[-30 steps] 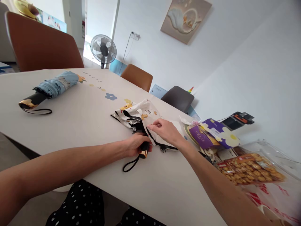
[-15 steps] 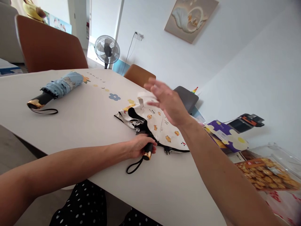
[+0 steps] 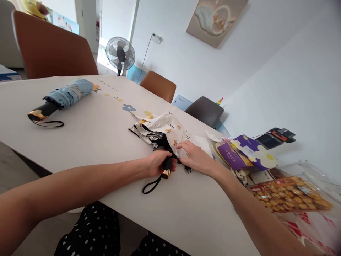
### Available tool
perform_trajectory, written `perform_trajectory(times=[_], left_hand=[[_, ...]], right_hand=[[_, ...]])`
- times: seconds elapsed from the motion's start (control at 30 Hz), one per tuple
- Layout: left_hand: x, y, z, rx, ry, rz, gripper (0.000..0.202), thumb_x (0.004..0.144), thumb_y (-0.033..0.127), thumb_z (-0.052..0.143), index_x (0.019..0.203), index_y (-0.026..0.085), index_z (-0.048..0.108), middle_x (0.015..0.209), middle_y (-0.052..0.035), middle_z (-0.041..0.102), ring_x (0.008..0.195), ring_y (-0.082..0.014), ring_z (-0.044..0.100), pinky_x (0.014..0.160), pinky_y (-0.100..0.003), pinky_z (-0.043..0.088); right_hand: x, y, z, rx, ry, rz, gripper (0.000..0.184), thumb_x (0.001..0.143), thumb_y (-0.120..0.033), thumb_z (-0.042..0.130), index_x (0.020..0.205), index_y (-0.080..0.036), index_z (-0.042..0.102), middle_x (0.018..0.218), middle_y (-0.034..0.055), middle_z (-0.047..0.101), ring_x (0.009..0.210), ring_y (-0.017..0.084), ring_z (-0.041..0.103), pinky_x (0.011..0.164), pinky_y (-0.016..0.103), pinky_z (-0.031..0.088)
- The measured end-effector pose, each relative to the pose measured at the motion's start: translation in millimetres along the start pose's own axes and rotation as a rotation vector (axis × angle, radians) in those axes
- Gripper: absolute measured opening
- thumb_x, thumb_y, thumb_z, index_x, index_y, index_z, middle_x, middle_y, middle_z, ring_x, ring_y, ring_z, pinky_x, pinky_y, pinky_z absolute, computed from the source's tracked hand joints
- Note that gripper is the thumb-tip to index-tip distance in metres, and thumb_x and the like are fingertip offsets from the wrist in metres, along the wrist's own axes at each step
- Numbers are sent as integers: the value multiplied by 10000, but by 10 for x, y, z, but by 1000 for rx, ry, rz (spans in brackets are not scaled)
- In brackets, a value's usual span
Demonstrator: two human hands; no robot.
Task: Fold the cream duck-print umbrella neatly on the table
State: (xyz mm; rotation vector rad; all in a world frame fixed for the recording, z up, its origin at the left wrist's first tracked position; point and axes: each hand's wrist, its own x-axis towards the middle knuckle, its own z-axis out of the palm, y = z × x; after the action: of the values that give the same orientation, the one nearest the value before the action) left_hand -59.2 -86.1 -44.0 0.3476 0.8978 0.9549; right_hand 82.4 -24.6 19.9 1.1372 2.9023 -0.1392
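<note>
Head view shows me the left hand (image 3: 157, 163) closed round the black gold-ended handle (image 3: 166, 166) of a white cartoon-printed cloth umbrella (image 3: 168, 137) on the white table (image 3: 99, 138); whether the half-curled right hand (image 3: 196, 157) at its canopy (image 3: 184, 130) is pinching, I cannot tell. I'd steady the handle, smoothing the canopy lightly.

Left fingers (image 3: 174, 166) around black umbrella handle (image 3: 167, 164); right fingers (image 3: 183, 144) over white canopy (image 3: 180, 132).
</note>
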Motion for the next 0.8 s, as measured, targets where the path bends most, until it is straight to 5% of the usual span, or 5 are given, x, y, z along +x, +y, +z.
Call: perform_trajectory(times=[0.1,0.27,0.57,0.8], left_hand=[[-6,-7,6,-40,-12,23,150,833,204,435,824,96,538,723,-79,592,562,-134,566,567,-257,477],[-32,-12,12,-64,-86,103,98,829,196,457,858,127,521,763,-54,595,543,-130,562,513,-254,452],[-23,-20,7,-49,-68,87,63,814,168,473,870,166,445,835,-62,606,586,-157,586,514,-272,445],[-41,-20,19,-17,-65,117,67,792,164,476,814,125,526,740,-48,578,571,-134,560,527,-254,448]], right_hand=[[-110,-1,86,-46,38,-79,353,735,-143,502,1075,-218,560,1110,72,570,978,221,561,805,349,447],[-143,37,232,-157,289,-147,238,826,-149,440,1001,-204,591,1042,82,614,955,218,572,805,357,441],[-69,-92,7,-43,767,37,218,882,-253,407,937,-209,613,980,79,649,939,194,589,811,305,439],[-33,-112,284,-20,461,-228,197,860,-188,415,918,-211,602,956,59,655,938,201,591,918,378,391]])
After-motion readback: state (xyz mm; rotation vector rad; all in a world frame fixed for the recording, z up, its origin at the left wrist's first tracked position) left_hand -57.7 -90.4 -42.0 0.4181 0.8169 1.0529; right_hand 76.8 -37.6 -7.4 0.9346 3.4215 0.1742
